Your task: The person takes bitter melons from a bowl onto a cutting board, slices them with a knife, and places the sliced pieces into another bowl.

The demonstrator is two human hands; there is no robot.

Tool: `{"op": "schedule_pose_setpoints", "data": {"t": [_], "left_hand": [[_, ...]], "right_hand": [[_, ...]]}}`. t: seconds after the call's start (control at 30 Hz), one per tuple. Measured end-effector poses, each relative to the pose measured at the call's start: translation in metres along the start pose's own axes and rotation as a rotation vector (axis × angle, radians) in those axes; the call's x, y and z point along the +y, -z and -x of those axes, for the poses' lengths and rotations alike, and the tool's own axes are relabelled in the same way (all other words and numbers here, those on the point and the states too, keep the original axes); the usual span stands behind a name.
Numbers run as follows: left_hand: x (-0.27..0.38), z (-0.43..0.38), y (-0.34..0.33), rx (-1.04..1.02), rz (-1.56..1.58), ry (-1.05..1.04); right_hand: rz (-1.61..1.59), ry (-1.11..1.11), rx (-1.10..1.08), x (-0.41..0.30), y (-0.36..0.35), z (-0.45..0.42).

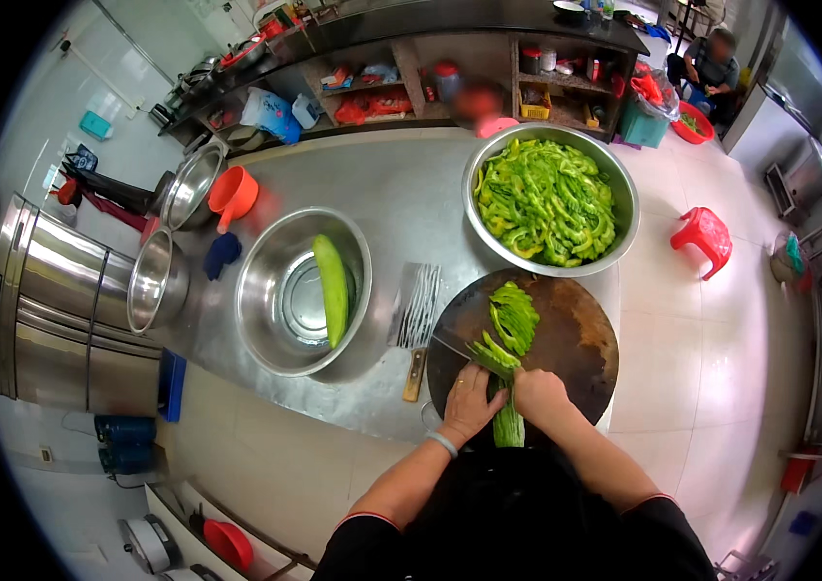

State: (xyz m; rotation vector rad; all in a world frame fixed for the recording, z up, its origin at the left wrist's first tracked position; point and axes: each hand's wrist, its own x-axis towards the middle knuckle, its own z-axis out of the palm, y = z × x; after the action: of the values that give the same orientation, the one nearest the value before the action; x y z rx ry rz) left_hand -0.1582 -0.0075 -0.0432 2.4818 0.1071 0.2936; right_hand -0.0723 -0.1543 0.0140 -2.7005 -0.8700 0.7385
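Note:
On a round wooden chopping board (585, 378), my left hand (470, 403) presses on an uncut piece of bitter melon (508, 427). My right hand (542, 396) is closed around a knife, its handle hidden in the fist, and the blade (453, 343) reaches up to the left beside fresh slices (496, 354). More slices (514, 317) lie fanned out farther up the board. Behind it stands a large steel bowl heaped with sliced green melon (545, 200). To the left, a long whole green gourd (332, 290) lies in a steel basin (266, 305). A wooden-handled cleaver (415, 312) rests between basin and board.
The steel table (382, 167) also carries an orange dipper (234, 194), a dark blue cloth (222, 254) and more steel bowls (157, 279) at left. A red stool (703, 240) stands on the floor at right. A person (712, 69) sits at the far right back.

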Motion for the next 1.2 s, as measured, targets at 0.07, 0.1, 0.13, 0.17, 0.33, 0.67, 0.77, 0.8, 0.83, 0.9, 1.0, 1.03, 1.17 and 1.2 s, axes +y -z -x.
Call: {"op": "schedule_pose_setpoints", "data": {"t": [0.07,0.1,0.13,0.17,0.33,0.67,0.77,0.8,0.83,0.9,1.0,1.03,1.17,1.2], "left_hand": [[-0.005,0.002,-0.002,0.028,0.033,-0.016],[-0.007,0.005,-0.001,0.033,0.029,-0.015],[-0.009,0.008,0.0,0.034,0.027,-0.037],[-0.01,0.007,0.001,0.038,0.03,-0.056],[-0.006,0.01,0.003,0.05,0.05,-0.06],[-0.002,0.003,0.0,-0.016,0.033,-0.014],[-0.002,0.001,0.002,0.045,0.068,-0.08],[-0.003,0.004,0.003,0.049,0.061,-0.077],[-0.005,0.008,0.005,0.036,0.043,-0.062],[-0.005,0.008,0.005,0.031,0.029,-0.041],[-0.004,0.007,0.001,0.047,0.04,-0.094],[-0.007,0.011,0.001,0.055,0.013,-0.061],[-0.012,0.013,-0.006,0.002,-0.023,-0.022],[-0.012,0.013,-0.007,-0.002,-0.022,-0.022]], "right_hand": [[-0.048,-0.008,-0.032,0.004,0.005,-0.012],[-0.095,-0.02,-0.069,0.007,0.006,-0.015],[-0.094,-0.015,-0.067,0.01,0.006,-0.014],[-0.258,-0.11,-0.075,0.016,0.007,-0.013],[-0.183,0.067,0.08,0.024,0.015,0.041],[0.067,0.005,-0.032,0.013,0.006,0.021],[0.009,-0.002,-0.054,0.009,0.012,-0.003],[0.009,0.006,-0.054,0.012,0.007,-0.005],[-0.158,-0.064,-0.006,0.018,-0.002,-0.007],[-0.339,-0.163,0.033,0.021,0.004,-0.002],[-0.251,-0.009,0.038,0.023,0.018,0.033],[-0.255,0.003,0.027,0.018,0.016,0.042],[0.012,0.018,-0.021,0.019,0.011,0.068],[0.044,0.014,-0.013,0.02,0.01,0.07]]}}
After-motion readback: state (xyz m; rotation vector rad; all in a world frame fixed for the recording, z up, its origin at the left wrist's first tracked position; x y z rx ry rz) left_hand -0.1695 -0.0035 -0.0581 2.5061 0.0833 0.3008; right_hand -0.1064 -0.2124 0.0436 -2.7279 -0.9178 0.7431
